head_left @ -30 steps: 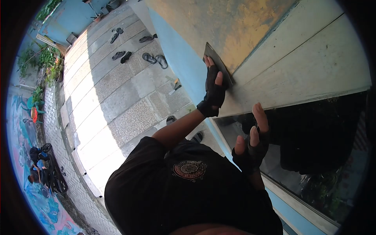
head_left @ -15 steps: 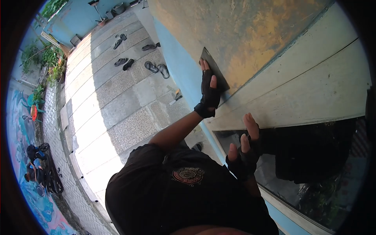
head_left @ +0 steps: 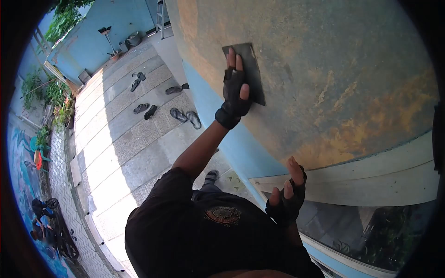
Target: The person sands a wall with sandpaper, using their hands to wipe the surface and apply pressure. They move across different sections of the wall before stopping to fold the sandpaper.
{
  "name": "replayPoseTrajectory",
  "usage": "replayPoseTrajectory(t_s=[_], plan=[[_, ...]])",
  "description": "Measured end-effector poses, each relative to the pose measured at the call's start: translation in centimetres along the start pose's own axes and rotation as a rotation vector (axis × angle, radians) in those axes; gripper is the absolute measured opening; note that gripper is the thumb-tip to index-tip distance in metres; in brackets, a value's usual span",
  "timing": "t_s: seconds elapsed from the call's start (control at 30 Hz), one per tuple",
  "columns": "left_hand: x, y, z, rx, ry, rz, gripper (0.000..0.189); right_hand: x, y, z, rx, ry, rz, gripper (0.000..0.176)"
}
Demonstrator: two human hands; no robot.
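My left hand [head_left: 236, 90], in a black fingerless glove, is pressed flat against a dark rectangular sheet of sandpaper [head_left: 252, 74], holding it to the wall. The sheet's right side shows past the fingers; the part under the palm is hidden. That wall [head_left: 296, 74] has a blotchy surface of grey, beige and orange. Lower right, my right hand [head_left: 286, 197], gloved the same way, is raised near a white ledge with its fingers bent and apart, holding nothing.
Below the wall runs a pale ledge [head_left: 389, 183] above dark window glass [head_left: 371, 231]. Several sandals [head_left: 178, 115] lie on the paved floor [head_left: 143, 148]. A stepladder [head_left: 161, 18], a broom [head_left: 109, 41] and a bucket [head_left: 134, 38] stand at the back. A person sits by a motorcycle [head_left: 62, 231] at left.
My left hand and the sandpaper have shifted up the wall, away from the ledge. The view has turned, showing more wall. My right hand stays raised, a little lower in view.
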State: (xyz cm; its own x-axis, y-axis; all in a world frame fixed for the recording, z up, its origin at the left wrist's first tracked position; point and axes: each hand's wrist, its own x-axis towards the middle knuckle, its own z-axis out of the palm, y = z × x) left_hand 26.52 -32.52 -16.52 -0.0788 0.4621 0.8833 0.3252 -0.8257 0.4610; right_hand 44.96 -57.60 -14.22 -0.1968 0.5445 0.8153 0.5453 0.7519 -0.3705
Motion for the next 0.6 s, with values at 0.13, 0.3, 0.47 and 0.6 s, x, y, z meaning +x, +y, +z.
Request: replayPoseTrajectory(t_s=[0.13, 0.3, 0.47, 0.6], plan=[[-4.4, -13.3, -2.6, 0.008, 0.146, -0.33, 0.085, 2.3, 0.7, 3.2, -0.144, -0.048, 0.003, 0.063], [-16.1, -5.3, 0.1, -0.056, -0.255, -0.216, 0.099, 4.1, 1.4, 7.3, -0.197, -0.01, 0.027, 0.062], [-6.4, -10.1, -2.4, 0.016, -0.207, -0.003, 0.09, 6.0, 0.5, 9.8, -0.226, 0.013, 0.026, 0.062], [-8.2, -16.6, -3.0, -0.037, 0.035, -0.286, 0.093, 6.0, 0.0, 10.6, -0.227, 0.049, 0.055, 0.062]])
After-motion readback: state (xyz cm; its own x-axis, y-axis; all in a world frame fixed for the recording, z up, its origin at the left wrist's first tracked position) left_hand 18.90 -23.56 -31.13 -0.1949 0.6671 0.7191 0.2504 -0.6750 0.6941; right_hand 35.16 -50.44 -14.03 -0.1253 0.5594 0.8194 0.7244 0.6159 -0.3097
